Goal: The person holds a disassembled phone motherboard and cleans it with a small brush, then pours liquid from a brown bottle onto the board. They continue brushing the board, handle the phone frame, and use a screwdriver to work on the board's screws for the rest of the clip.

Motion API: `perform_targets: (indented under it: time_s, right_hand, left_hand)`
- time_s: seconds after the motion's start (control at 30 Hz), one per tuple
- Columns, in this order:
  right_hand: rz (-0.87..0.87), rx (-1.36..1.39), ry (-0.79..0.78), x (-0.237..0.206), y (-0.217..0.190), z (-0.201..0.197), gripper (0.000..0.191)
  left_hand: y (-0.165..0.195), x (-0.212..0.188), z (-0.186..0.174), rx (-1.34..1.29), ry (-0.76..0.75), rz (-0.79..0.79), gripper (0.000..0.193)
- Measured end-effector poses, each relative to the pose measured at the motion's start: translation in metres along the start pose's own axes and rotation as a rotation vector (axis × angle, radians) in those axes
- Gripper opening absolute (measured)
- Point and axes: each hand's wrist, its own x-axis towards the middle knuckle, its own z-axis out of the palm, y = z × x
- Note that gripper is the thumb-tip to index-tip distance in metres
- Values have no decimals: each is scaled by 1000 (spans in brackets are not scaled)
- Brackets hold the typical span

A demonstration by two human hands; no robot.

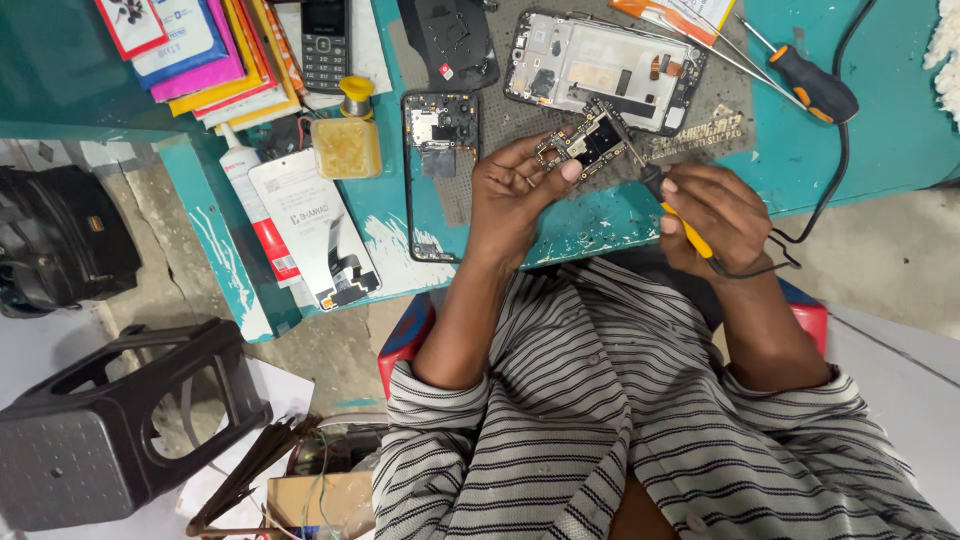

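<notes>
the left hand (pixel 515 190) pinches a small circuit board (pixel 585 142); the right hand (pixel 715 215) grips a soldering iron (pixel 665 195) touching it, over the tabletop (pixel 880 130).

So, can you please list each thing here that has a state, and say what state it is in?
left hand: holding the circuit board
circuit board: lifted above the table
right hand: gripping the soldering iron
soldering iron: tip on the board
phone frame: opened, lying flat
keypad phone: screen dark
screwdriver: lying unused
</notes>
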Motion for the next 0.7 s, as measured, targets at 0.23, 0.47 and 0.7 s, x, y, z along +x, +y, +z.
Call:
perform_targets:
  time_s: [0.23,0.47,0.7]
  right_hand:
    - [31,24,-14,1,-4,-3,17]
    - [69,46,-17,2,-13,-7,13]
    - [77,18,-18,1,-18,-9,11]
  left_hand:
    - [-3,-7,-4,12,-26,14,41]
    - [0,-20,-4,59,-48,32,38]
    - [3,-26,0,36,-80,32,38]
